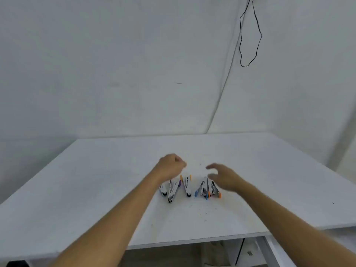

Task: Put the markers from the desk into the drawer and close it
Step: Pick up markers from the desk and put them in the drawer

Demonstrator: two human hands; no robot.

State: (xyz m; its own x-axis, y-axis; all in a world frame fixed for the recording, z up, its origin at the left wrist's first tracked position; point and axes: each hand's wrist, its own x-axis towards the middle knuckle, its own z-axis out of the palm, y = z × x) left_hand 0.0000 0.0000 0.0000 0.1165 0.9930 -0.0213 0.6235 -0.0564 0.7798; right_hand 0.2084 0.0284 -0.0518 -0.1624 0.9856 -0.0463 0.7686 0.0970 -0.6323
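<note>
The white table (pixel 96 180) fills the lower half of the view, pushed into a corner of white walls, with a black cable (pixel 250 35) hanging down the right-hand wall. No drawer shows plainly; below the table's front edge there is only a dim gap and a white frame piece at the right, so where the drawer sits cannot be told from here.

Both forearms reach out over the table toward the markers (pixel 189 186), which lie in a loose row near the middle, white barrels with coloured caps (orange, blue, purple) in two small clusters, one left and one right.

The left hand (pixel 170 167) hovers just beyond the left cluster, its grip curled into a loose fist; whether anything is pinched inside it I cannot tell. The right hand (pixel 224 177) hangs over the far end of the right cluster with its grip spread, fingers (pixel 212 167) extended and holding nothing.

The step in hand looks like the gathering. Done well, each hand would sweep its own cluster together so the barrels lie parallel, then close around the middle of the bundle rather than the capped ends, since round barrels will likely roll and slip out of a loose hold. Taking a few securely beats grabbing all.
</note>
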